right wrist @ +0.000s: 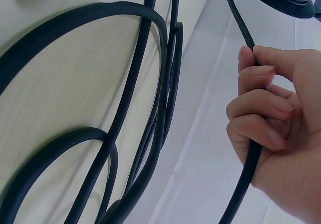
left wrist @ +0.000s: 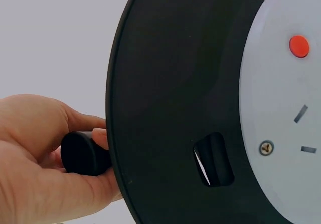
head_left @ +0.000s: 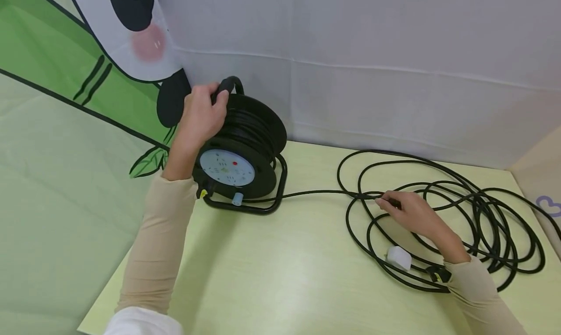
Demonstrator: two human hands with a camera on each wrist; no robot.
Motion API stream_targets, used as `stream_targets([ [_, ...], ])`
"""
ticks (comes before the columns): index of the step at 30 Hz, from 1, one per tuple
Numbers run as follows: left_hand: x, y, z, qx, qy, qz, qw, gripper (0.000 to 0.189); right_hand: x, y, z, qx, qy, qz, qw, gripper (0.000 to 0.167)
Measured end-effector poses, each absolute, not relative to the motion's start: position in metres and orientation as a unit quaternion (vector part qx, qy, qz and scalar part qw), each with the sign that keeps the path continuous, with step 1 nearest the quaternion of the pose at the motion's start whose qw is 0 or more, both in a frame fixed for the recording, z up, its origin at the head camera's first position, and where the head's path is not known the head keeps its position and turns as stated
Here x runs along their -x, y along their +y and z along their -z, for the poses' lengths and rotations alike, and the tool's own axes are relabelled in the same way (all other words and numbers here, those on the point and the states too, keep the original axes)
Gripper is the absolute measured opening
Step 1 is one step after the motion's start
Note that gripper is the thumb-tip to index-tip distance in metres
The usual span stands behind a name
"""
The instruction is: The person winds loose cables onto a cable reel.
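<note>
A black cable reel [head_left: 258, 130] stands on its tubular frame at the table's back left, with cable wound round its drum. Its pale socket face [head_left: 227, 167] has a red button [left wrist: 299, 46]. My left hand [head_left: 203, 111] grips the black handle [left wrist: 83, 153] at the top of the reel. From the reel's base a black cable [head_left: 315, 192] runs right along the table to my right hand [head_left: 409, 211]. In the right wrist view, the fingers [right wrist: 261, 103] of that hand curl round the cable, with thumb and forefinger pinching it.
Loose cable loops [head_left: 486, 218] spread over the right of the table [head_left: 263, 257], some past its right edge. A white plug [head_left: 399, 258] lies among them by my right wrist. White cloth [head_left: 372, 72] hangs behind, and a printed green cloth [head_left: 65, 203] hangs at the left.
</note>
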State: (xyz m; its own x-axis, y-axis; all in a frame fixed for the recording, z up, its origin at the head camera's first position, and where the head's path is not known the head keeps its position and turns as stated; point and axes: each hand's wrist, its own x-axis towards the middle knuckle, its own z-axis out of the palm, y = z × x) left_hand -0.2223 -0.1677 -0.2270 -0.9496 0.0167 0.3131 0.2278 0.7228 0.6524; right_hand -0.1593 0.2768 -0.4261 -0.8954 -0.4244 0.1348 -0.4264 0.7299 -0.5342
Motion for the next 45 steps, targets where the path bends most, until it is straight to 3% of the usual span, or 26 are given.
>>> stream_targets([
  [20, 0.192, -0.155, 0.227, 0.08, -0.917, 0.364, 0.144, 0.028, 0.153, 0.291, 0.417, -0.172, -0.942, -0.289, 0.01, 0.029],
  [25, 0.184, -0.155, 0.225, 0.097, -0.913, 0.373, 0.131, 0.028, 0.152, 0.293, 0.417, -0.168, -0.943, -0.289, 0.01, 0.028],
  [34, 0.177, -0.158, 0.224, 0.122, -0.865, 0.482, 0.06, 0.031, 0.152, 0.294, 0.415, -0.171, -0.941, -0.29, 0.018, 0.027],
  [45, 0.165, -0.153, 0.226, 0.119, -0.848, 0.514, 0.041, 0.035, 0.152, 0.299, 0.414, -0.177, -0.941, -0.286, 0.027, 0.024],
])
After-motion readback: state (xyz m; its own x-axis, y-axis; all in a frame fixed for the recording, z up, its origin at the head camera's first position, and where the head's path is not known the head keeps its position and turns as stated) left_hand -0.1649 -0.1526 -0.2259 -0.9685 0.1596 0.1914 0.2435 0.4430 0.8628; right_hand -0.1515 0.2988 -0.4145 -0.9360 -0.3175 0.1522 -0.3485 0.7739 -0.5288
